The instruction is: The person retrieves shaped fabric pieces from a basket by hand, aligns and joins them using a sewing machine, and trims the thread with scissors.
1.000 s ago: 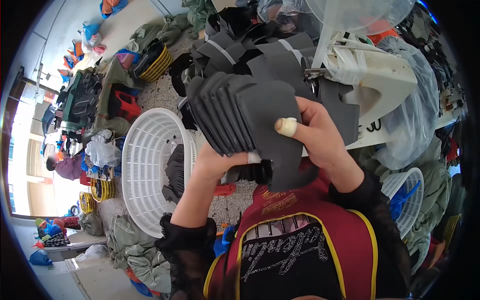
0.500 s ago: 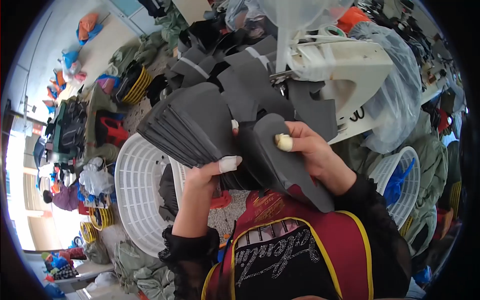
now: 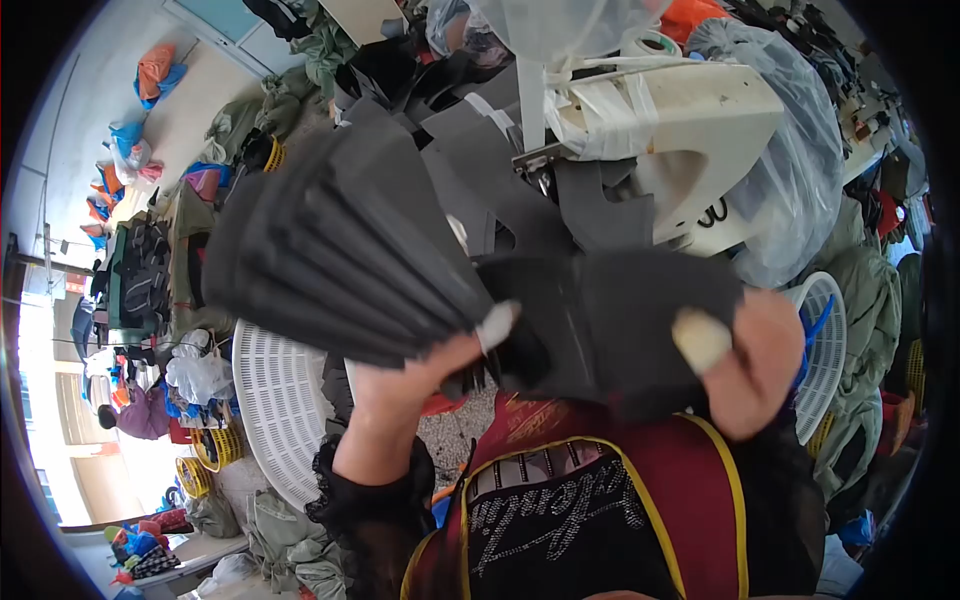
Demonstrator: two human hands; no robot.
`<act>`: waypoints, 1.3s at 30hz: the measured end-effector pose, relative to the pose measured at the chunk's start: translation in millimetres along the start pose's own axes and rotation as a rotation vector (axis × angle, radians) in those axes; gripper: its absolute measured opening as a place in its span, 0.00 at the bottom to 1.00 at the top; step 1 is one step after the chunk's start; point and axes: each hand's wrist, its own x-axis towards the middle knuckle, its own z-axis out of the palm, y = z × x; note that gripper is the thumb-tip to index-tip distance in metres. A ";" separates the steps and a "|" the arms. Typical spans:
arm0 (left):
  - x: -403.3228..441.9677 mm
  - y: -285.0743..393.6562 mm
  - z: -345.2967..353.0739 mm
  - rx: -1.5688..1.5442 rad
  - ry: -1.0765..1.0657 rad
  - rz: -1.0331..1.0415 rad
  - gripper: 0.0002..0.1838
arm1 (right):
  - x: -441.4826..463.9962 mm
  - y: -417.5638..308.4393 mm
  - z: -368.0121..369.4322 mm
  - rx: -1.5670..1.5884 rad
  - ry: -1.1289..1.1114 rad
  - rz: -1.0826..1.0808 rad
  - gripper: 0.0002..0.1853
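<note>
My left hand [image 3: 430, 362], its thumb tip wrapped in white, grips a fanned stack of dark grey cut pieces [image 3: 340, 240] that look like thin sheet material. Toward the right, my right hand [image 3: 755, 365] pinches a dark grey piece [image 3: 640, 310] with its thumb, which has a yellowish wrap, on top. This piece spreads out from the stack near my left thumb; whether they are joined is unclear. My right hand is blurred. Just beyond my hands, more grey pieces [image 3: 475, 165] lie heaped beside a cream sewing machine [image 3: 715, 120] partly wrapped in plastic.
A white slotted basket [image 3: 275, 400] stands at the left, with dark pieces inside. Another white basket [image 3: 825, 350] with something blue is at the right. Clear plastic sheeting [image 3: 800, 180] hangs by the machine. A person [image 3: 140, 412] is at the far left.
My right hand has moved right and slightly down, drawing the grey piece out flatter. The stack in my left hand has tilted up and come nearer the camera.
</note>
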 end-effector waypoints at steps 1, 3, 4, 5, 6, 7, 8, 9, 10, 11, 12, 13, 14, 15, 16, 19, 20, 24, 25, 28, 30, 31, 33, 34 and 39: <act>4.9 -0.7 0.4 -0.040 0.020 -0.001 0.30 | 5.6 7.6 4.2 0.208 -0.002 0.145 0.08; 28.9 -3.2 8.5 -0.302 0.104 -0.342 0.27 | 20.6 30.3 18.9 0.709 -0.015 0.537 0.07; 40.9 -17.6 11.7 -0.344 0.105 -0.317 0.23 | 25.1 48.0 28.7 0.918 0.003 0.699 0.07; 49.3 -29.8 14.1 -0.385 0.106 -0.290 0.19 | 23.7 69.6 40.5 1.058 0.022 0.802 0.07; 52.9 -35.2 14.3 -0.389 0.092 -0.331 0.18 | 19.3 91.0 52.6 1.128 0.026 0.808 0.07; 55.0 -40.0 14.8 -0.394 0.077 -0.377 0.17 | 17.2 102.8 57.8 1.198 0.030 0.820 0.07; 56.3 -44.2 15.8 -0.400 0.060 -0.431 0.17 | 16.6 105.8 57.3 1.222 -0.007 0.782 0.07; 58.0 -47.9 15.8 -0.420 0.054 -0.416 0.16 | 17.2 106.2 58.0 1.226 -0.009 0.790 0.08; 60.1 -51.1 15.1 -0.441 0.045 -0.401 0.16 | 19.8 105.5 58.8 1.229 -0.006 0.798 0.08; 62.3 -52.6 14.6 -0.464 0.033 -0.380 0.16 | 23.6 105.8 58.8 1.229 -0.002 0.799 0.08; 63.8 -50.4 13.7 -0.485 0.011 -0.381 0.16 | 26.8 108.0 60.3 1.222 -0.001 0.801 0.07; 65.6 -52.0 12.5 -0.471 0.011 -0.394 0.16 | 29.4 111.0 63.3 1.218 -0.001 0.802 0.07; 68.0 -54.6 10.8 -0.455 0.011 -0.407 0.16 | 30.1 112.7 64.9 1.215 -0.001 0.802 0.07; 69.9 -55.6 10.1 -0.439 0.013 -0.418 0.16 | 30.1 113.4 64.3 1.194 -0.014 0.819 0.07; 70.1 -53.8 11.0 -0.443 0.028 -0.415 0.18 | 30.0 114.3 63.4 1.172 -0.027 0.835 0.07; 66.1 -51.9 13.0 -0.463 0.078 -0.414 0.25 | 18.3 96.0 47.0 1.026 -0.172 0.864 0.09; 60.5 -57.7 12.9 -0.475 0.101 -0.425 0.27 | 12.6 90.3 40.7 0.960 -0.237 0.873 0.09; 58.2 -63.2 12.1 -0.501 0.152 -0.404 0.30 | 2.7 108.4 33.0 0.970 -0.376 0.853 0.11; 61.8 -62.3 11.0 -0.489 0.161 -0.371 0.29 | 7.2 110.6 35.7 0.994 -0.350 0.847 0.11; 81.5 -58.0 6.3 -0.422 0.102 -0.308 0.21 | 24.0 128.2 46.5 1.031 -0.354 0.776 0.09; 96.8 -63.3 -1.0 -0.437 0.039 -0.295 0.19 | 40.9 138.5 51.9 1.003 -0.348 0.766 0.09; 99.6 -65.9 -5.8 -0.459 0.072 -0.308 0.18 | 47.7 139.7 54.5 0.987 -0.346 0.762 0.09; 102.9 -66.1 -13.5 -0.503 0.137 -0.336 0.18 | 52.5 138.8 56.7 0.868 -0.255 0.691 0.10; 99.6 -68.1 -22.7 -0.429 0.150 -0.269 0.19 | 52.0 141.2 55.2 0.739 -0.229 0.667 0.10; 42.9 -30.9 -48.6 -0.357 0.155 -0.075 0.27 | 29.6 97.3 30.6 -0.131 0.243 0.040 0.09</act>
